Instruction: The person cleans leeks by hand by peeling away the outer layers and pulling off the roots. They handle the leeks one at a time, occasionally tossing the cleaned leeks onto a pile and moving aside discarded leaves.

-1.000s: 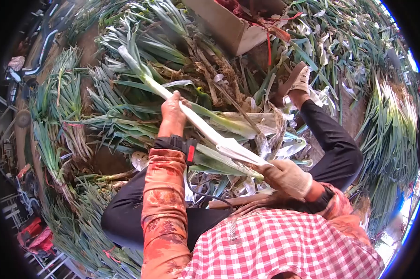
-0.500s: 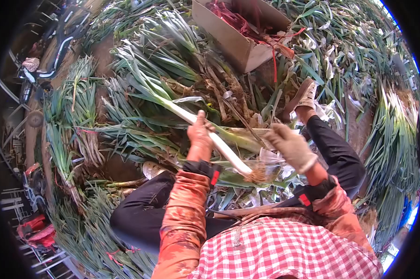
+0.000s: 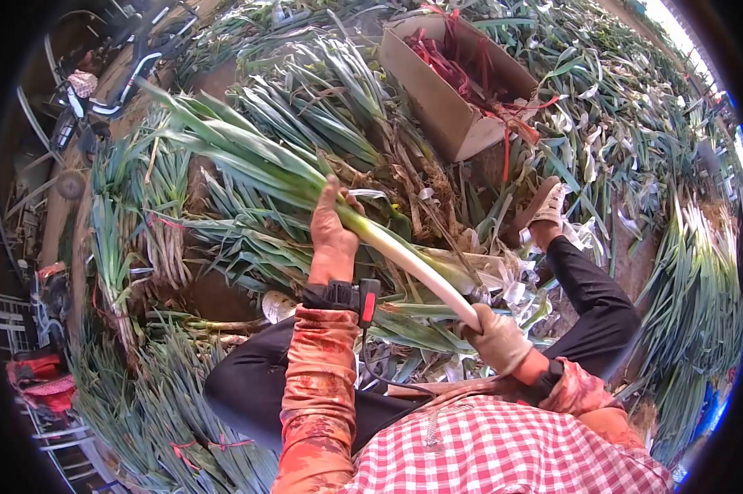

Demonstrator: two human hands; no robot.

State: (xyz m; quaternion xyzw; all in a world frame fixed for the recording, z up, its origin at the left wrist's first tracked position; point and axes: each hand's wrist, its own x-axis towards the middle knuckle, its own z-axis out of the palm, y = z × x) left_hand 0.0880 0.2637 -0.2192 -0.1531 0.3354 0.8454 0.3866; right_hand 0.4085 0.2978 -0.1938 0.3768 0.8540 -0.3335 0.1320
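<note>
Left hand (image 3: 335, 237) grips the leek (image 3: 408, 260) mid-length; gloved right hand (image 3: 500, 339) clasps its white lower end above the ground (image 3: 629, 244).

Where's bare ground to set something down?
A brown strip lies between the right leg and the leek pile at far right; a smaller patch, between the left shoe and the red-tied bundle. Crowded: beneath the held stalk, where leaves overlap.

Your left hand (image 3: 334, 232) has its grip around the middle of a leek (image 3: 416, 263), its green leaves (image 3: 248, 152) slanting away to the left, while your gloved right hand (image 3: 499, 339) has its grip on the white end (image 3: 460, 307). Beyond them, a cardboard box (image 3: 429, 99) holds red strips (image 3: 444, 67), and more leeks (image 3: 692, 272) lie in heaps on both sides of you.
</note>
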